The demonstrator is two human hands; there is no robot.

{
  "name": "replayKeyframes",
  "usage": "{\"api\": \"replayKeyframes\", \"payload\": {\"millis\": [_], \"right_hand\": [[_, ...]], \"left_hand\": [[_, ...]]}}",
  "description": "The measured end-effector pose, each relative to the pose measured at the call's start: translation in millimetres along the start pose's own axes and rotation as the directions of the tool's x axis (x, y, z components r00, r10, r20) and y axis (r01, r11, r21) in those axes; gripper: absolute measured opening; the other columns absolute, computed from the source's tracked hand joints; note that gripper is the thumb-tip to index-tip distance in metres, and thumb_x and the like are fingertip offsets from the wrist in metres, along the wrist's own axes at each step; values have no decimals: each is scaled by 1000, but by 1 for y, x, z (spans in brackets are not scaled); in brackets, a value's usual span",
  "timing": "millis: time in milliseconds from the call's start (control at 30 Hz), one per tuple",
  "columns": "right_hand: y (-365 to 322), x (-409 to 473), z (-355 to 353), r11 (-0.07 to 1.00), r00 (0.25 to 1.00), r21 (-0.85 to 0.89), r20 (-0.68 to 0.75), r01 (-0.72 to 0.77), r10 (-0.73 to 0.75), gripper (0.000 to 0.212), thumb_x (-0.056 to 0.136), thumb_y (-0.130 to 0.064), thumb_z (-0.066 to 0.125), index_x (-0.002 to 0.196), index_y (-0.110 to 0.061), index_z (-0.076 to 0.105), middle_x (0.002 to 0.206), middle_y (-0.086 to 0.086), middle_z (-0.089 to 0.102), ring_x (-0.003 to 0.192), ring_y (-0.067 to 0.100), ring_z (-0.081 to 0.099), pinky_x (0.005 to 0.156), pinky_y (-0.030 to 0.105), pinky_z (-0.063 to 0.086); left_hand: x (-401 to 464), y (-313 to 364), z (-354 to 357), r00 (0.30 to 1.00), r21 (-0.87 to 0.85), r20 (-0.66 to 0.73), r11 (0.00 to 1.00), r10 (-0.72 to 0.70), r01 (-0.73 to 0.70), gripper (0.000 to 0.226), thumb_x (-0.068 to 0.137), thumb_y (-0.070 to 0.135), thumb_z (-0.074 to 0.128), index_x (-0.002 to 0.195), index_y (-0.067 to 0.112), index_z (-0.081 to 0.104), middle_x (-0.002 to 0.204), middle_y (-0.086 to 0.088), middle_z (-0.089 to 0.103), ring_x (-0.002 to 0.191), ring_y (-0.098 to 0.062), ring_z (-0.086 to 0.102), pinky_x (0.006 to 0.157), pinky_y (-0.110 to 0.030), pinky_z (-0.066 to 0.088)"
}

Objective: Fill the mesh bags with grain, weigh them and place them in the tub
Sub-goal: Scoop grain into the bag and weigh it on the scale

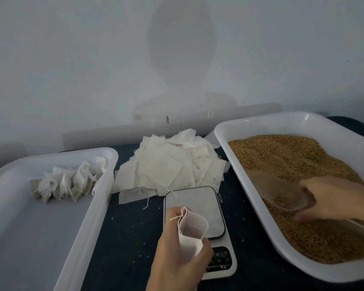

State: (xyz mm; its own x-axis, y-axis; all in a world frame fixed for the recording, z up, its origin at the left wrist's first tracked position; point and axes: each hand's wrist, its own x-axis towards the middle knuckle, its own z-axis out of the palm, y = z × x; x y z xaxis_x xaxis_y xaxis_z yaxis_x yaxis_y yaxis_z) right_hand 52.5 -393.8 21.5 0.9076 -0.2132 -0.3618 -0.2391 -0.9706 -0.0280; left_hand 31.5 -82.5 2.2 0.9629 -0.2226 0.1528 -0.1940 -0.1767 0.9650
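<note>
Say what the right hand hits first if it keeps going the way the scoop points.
Likely the grain: the right hand holds the scoop pointing up-left across the grain tub. Past the grain, that tub's left wall; scoop height is unclear.

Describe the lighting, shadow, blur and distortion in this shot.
Head view: dim, flat light; a person's soft shadow falls on the wall. The right hand and scoop in the grain are motion-blurred; the left hand holding the bag is sharper. The wide lens bows both tubs; the scale display is unreadable.
</note>
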Motion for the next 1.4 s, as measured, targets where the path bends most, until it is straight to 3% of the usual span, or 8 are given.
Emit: {"api": "replayKeyframes", "payload": {"millis": [133, 333, 467, 533, 667, 800, 1133, 1400], "right_hand": [[12, 3, 14, 998, 999, -63, -41, 12, -15, 7, 84, -32, 61, 83, -31, 54, 78, -10, 61, 70, 1, 59, 58, 15, 46], [64, 8, -32, 976, 962, -153, -248, -156, 115, 11, 75, -30, 69, 69, -35, 61, 62, -6, 64, 59, 7, 62, 57, 22, 54], [56, 20, -20, 970, 985, -170, -62, -172, 164, 41, 82, -23, 67, 51, -6, 48, 53, -7, 56, 68, 18, 70, 59, 18, 52], [36, 12, -13, 975, 995, -201, 13, -92, 97, 36, 82, -21, 59, 49, -14, 46, 56, -7, 53, 58, 7, 61, 52, 14, 44], [15, -3, -2, 996, 1000, -82, 9, -23, 24, 20, 85, -26, 61, 67, -25, 53, 65, -9, 55, 56, 1, 52, 51, 14, 37], [19, -11, 0, 991, 998, 129, -46, -36, 42, 11, 88, -33, 65, 80, -26, 62, 68, -7, 61, 57, 2, 56, 51, 16, 38], [32, -18, 3, 915, 912, 392, -403, 101, 72, 7, 81, -32, 71, 86, -33, 66, 80, -10, 69, 72, 8, 63, 55, 18, 37], [20, -7, -5, 985, 983, 44, -69, -166, 169, 8, 90, -27, 59, 82, -25, 61, 75, -5, 66, 65, 7, 65, 60, 20, 55]], "left_hand": [[2, -3, -1, 1000, 16, -13, 1000, -9, 10, 24, 64, 15, 56, 88, 12, 51, 66, 10, 50, 54, -3, 47, 52, -21, 43], [2, -8, -3, 1000, 2, -17, 1000, -1, 1, 23, 66, 17, 57, 88, 16, 52, 66, 10, 50, 60, -10, 50, 58, -27, 45], [2, -7, -2, 1000, -4, -11, 1000, 26, -26, 15, 70, 21, 57, 79, 31, 52, 68, 9, 49, 62, -13, 51, 59, -30, 45], [2, -6, -1, 1000, -21, -1, 999, 27, -27, 14, 69, 25, 59, 80, 31, 52, 68, 8, 48, 62, -14, 51, 59, -30, 45], [0, -8, -2, 1000, 3, -12, 1000, 20, -20, 37, 59, 40, 59, 86, 16, 52, 66, 7, 47, 62, -18, 52, 61, -34, 46], [0, -8, -4, 999, 15, -23, 999, 41, -40, 21, 68, 19, 58, 87, 13, 53, 67, 6, 49, 60, -13, 52, 58, -29, 47], [-2, -7, 0, 998, -4, 4, 998, 56, -56, 18, 68, 16, 58, 84, 13, 51, 69, 6, 45, 60, -12, 48, 57, -29, 42], [-3, -11, 0, 998, 14, 4, 998, 64, -64, 18, 67, 17, 58, 84, 16, 52, 71, 9, 48, 60, -8, 49, 55, -21, 43]]}}
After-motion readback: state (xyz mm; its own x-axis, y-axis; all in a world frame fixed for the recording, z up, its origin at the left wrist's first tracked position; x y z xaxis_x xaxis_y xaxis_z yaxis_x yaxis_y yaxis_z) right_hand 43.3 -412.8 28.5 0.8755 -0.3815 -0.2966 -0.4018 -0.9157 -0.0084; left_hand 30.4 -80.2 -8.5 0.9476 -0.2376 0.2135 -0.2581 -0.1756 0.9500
